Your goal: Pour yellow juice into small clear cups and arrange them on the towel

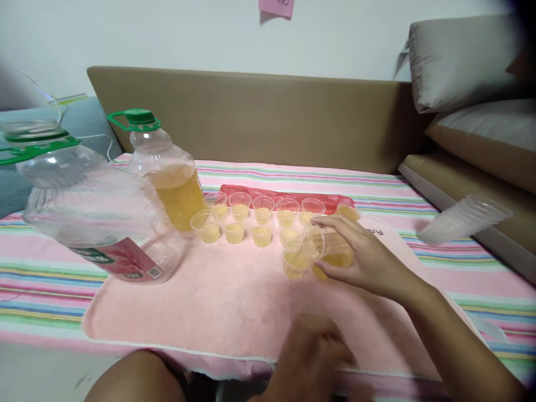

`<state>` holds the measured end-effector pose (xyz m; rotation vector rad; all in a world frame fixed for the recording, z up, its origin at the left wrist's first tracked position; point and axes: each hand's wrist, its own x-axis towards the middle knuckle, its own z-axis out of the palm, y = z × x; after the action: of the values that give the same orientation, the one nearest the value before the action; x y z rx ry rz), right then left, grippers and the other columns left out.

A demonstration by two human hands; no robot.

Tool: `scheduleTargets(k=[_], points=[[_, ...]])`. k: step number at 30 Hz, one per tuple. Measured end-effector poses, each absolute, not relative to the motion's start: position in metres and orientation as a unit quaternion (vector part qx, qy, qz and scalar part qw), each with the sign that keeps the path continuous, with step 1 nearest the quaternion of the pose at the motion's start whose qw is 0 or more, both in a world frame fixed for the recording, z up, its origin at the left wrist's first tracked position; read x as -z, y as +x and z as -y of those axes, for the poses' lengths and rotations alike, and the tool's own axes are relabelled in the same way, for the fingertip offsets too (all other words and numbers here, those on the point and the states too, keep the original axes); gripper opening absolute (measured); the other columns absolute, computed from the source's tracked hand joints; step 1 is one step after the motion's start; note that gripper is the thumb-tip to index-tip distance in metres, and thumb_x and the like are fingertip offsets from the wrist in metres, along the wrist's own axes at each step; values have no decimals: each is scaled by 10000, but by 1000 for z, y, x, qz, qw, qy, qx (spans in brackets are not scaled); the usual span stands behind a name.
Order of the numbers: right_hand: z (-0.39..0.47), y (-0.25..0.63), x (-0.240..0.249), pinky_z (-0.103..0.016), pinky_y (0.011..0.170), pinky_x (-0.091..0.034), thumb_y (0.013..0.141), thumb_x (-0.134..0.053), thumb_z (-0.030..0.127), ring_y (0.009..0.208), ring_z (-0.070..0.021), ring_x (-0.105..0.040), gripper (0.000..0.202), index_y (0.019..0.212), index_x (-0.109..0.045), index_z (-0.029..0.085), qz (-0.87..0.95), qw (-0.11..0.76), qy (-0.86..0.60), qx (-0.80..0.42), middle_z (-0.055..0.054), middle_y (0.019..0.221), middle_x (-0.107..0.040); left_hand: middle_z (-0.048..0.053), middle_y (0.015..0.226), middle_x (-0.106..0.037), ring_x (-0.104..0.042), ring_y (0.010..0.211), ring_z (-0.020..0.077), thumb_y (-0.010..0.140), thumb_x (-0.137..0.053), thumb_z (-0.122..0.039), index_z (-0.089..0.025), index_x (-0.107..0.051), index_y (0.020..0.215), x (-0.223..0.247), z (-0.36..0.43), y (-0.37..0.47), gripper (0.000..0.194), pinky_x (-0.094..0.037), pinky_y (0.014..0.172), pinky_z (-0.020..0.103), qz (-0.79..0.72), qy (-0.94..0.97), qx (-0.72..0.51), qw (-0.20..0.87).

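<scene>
My right hand [355, 254] is wrapped round a clear plastic cup [333, 245] of yellow liquid. That cup is tilted to the left, its mouth at the rim of a smaller clear cup [295, 261] with yellow liquid in it. Several more small cups [262, 235] stand in two rows behind, each with some yellow liquid. Another cup [348, 212] is partly hidden behind my right hand. Low in the view, my left hand [314, 354] is above the front edge of the pink mat [201, 312], smeared by motion, its fingers unclear.
On the left stand a large clear bottle [96, 206], uncapped, and a green-capped bottle [176, 190] partly filled with yellow liquid. A red plastic wrapper [288, 196] lies behind the cups. Nested cups [464, 220] lie at the right, near stacked cushions [464, 61]. A brown board [251, 123] lines the back.
</scene>
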<state>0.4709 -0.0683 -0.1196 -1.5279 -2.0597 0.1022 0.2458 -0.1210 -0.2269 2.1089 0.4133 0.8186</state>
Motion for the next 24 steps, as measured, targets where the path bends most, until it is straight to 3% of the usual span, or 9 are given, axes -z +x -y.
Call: scheduleTargets(k=[3,7,14,19,24], points=[[67,471,121,-531,1138,-522,918,-712,300,1400,-328,-575,604,1486,-508,296,780,285,-556,-35,-87,1519,-587,182,1551,-398,-405,1502,377,1016,-585,-300,-304,-347,1280,213,102,245,355,-409,1192,714,-329,711,-456,422],[67,470,122,-534,1146,-523,910,-721,270,1395,-327,-580,645,1512,-492,305,791,278,-545,-21,-85,1521,-587,154,1746,-191,-164,1660,351,1068,-558,-401,-297,-339,1239,205,90,246,297,-235,1299,754,-369,633,-451,509],[66,468,123,-592,1161,-494,896,-694,203,1398,-340,-563,646,1506,-506,305,809,259,-527,9,-86,1504,-596,162,1781,-120,-75,1689,322,1067,-564,-419,-299,-285,1345,208,95,249,412,-213,1351,684,-337,619,-433,562],[66,462,121,-645,1208,-416,862,-668,134,1414,-357,-525,677,1500,-513,297,821,242,-516,38,-89,1497,-594,128,1762,-169,-69,1691,294,1076,-557,-430,-317,-311,1288,211,96,251,344,-121,1361,707,-339,608,-430,576],[69,452,118,-630,1166,-429,889,-643,85,1400,-361,-507,653,1507,-519,255,835,216,-501,73,-104,1482,-599,161,1732,-172,-58,1685,349,1065,-578,-434,-304,-309,1314,212,94,250,389,-173,1338,744,-354,613,-442,551]])
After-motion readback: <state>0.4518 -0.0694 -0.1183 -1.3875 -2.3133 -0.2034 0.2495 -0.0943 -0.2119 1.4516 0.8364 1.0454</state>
